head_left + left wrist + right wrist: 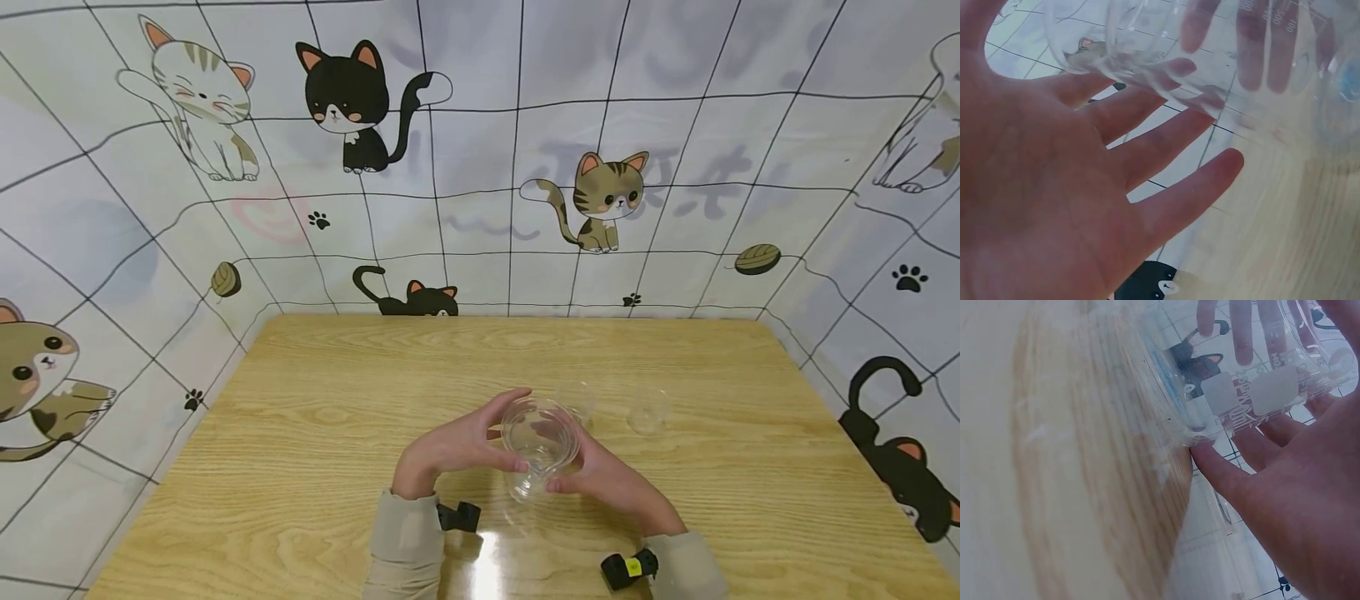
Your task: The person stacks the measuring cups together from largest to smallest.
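A clear glass beaker [542, 429] is held above the table between both hands in the head view. My left hand [468, 437] grips its left side, thumb toward me and fingers round the far side. On the right side, my right hand [603, 475] holds it, with the thumb low near the base. Pale printed numbers and marks show on the beaker wall [1275, 390] in the right wrist view. Through the glass in the left wrist view, fingers of the other hand appear. Behind the beaker stands a clear glass vessel [581, 396], partly hidden by the right hand.
Another clear glass vessel [647, 412] stands on the wooden table [337, 392], to the right of the hands. Cat-printed cloth [480, 183] encloses the table at the back and both sides. The table's far edge meets this cloth.
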Motion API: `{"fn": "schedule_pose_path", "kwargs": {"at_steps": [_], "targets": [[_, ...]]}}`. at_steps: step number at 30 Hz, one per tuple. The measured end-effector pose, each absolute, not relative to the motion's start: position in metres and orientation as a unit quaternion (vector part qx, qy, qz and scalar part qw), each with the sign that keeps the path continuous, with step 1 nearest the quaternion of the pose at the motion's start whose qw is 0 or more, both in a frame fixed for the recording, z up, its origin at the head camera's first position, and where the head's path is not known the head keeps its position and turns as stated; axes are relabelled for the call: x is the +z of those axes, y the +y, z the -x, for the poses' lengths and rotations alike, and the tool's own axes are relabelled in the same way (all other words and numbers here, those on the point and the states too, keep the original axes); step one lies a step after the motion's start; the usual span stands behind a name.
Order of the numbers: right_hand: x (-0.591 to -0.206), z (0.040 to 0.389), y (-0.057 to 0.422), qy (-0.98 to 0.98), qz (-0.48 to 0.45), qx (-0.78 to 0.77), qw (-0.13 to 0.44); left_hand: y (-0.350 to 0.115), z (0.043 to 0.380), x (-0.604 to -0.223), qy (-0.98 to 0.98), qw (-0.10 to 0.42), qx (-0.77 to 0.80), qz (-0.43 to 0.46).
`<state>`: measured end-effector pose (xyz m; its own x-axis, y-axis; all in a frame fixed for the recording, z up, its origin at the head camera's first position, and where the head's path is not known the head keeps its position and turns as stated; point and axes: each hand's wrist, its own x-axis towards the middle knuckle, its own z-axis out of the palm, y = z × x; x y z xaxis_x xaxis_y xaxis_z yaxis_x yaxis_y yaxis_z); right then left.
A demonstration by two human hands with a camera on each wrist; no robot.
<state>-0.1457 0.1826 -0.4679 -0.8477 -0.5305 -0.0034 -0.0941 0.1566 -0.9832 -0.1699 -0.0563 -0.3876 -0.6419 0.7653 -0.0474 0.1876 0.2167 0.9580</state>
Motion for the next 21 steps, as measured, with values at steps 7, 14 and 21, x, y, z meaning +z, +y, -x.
{"fn": "schedule_pose_path", "kwargs": {"at_steps": [7, 14, 21], "targets": [[-0.470, 0.148, 0.184, 0.736, 0.229, -0.614, 0.169, -0.058, 0.182, -0.420, 0.723, 0.267, 0.544, -0.332], [-0.472, 0.148, 0.182, 0.743, 0.237, -0.604, 0.163, -0.060, 0.183, -0.429, 0.729, 0.276, 0.533, -0.329], [-0.470, 0.148, 0.180, 0.751, 0.216, -0.601, 0.167, -0.061, 0.184, -0.434, 0.724, 0.272, 0.540, -0.334]]}}
